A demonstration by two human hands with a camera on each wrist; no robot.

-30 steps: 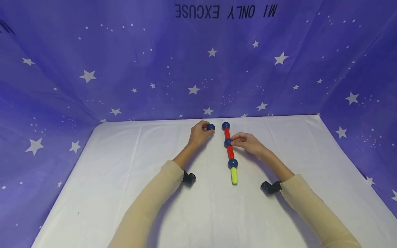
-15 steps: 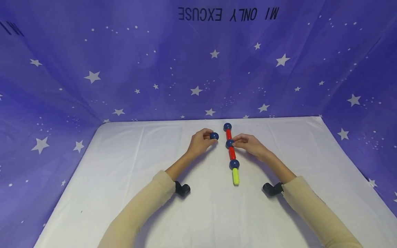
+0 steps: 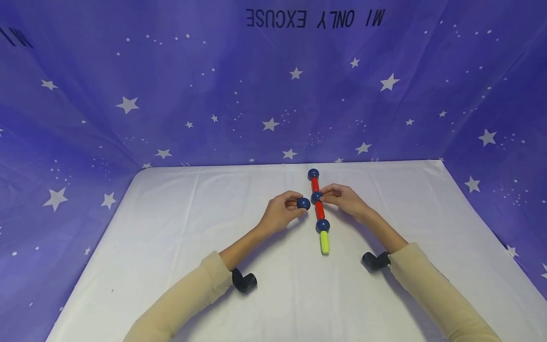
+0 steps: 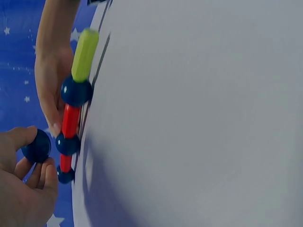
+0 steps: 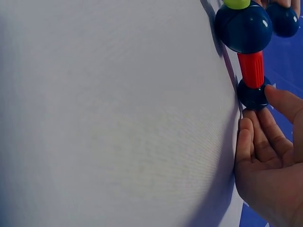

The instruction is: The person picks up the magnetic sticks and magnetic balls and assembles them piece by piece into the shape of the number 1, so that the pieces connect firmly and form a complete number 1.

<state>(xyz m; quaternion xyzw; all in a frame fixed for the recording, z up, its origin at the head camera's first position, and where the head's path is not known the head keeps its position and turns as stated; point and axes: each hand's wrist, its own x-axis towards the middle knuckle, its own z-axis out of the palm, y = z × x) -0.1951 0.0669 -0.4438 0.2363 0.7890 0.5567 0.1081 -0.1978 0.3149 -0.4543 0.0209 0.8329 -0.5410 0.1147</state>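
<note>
My left hand point(image 3: 279, 212) pinches a loose blue ball point(image 3: 303, 204) between thumb and fingers, just left of a row of joined pieces. That row runs away from me: a yellow-green rod point(image 3: 325, 242), a blue ball point(image 3: 322, 225), a red rod point(image 3: 320, 211), a middle blue ball point(image 3: 316, 197), another red rod point(image 3: 315, 184) and a far blue ball point(image 3: 313, 174). My right hand point(image 3: 344, 202) holds the middle ball from the right with thumb and fingertips, as the right wrist view also shows. A small gap separates the loose ball from the row.
A white cloth covers the table point(image 3: 171, 247). Purple curtain point(image 3: 239, 85) with white stars hangs behind it and at both sides. Black wrist cameras point(image 3: 245, 281) stick out from both sleeves, close above the cloth.
My left hand has brought the loose blue ball nearer to me and a little right, from beside the far ball to beside the middle one. The right hand keeps its hold.
</note>
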